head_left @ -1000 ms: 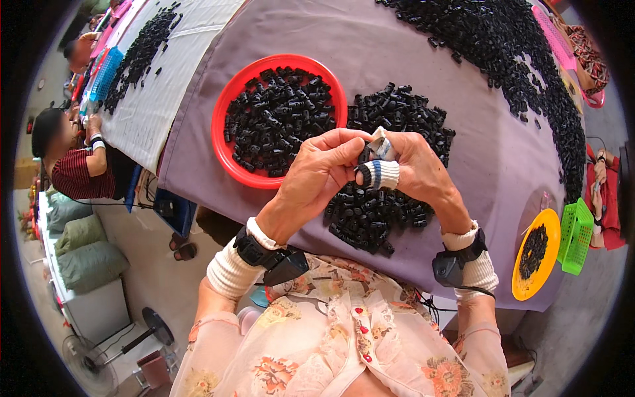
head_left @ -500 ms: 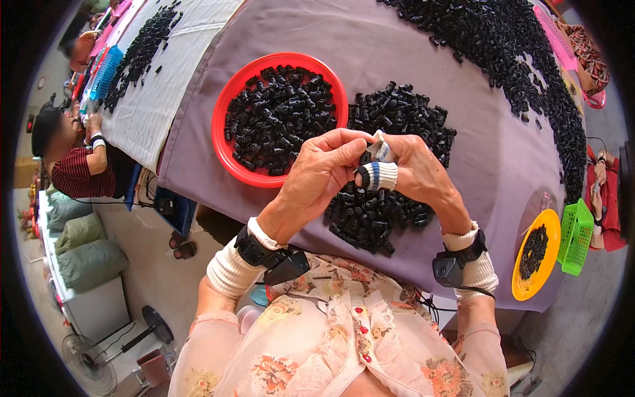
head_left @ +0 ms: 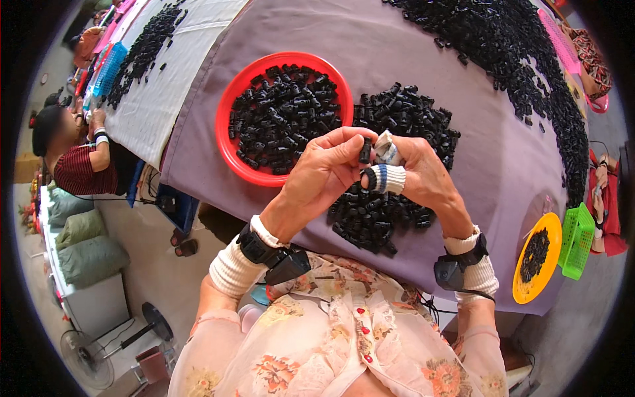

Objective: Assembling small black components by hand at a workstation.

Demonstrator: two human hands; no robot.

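Observation:
A small black plastic cylinder-shaped part point(head_left: 365, 151) stands between the thumb and fingers of my left hand point(head_left: 317, 169), which pinches it. My right hand point(head_left: 423, 171) is curled close against its other side. White knitted covers with blue and dark stripes wrap its thumb and forefinger; whether those fingers also grip something is hidden. Just beyond and below the hands, a loose heap of like black parts point(head_left: 405, 122) lies on the table. Left of it, a red round tray point(head_left: 221, 135) is filled with more of them.
A mauve cloth point(head_left: 317, 30) covers the table. A large spread of black pieces point(head_left: 493, 53) runs along its far right. Near the right edge are a yellow plate point(head_left: 537, 284) of small dark bits and a green basket point(head_left: 577, 241). A co-worker point(head_left: 86, 162) sits at far left.
The black part shows more between my hands, as my right hand's covered fingers have shifted slightly right. My left hand stays nearly in place.

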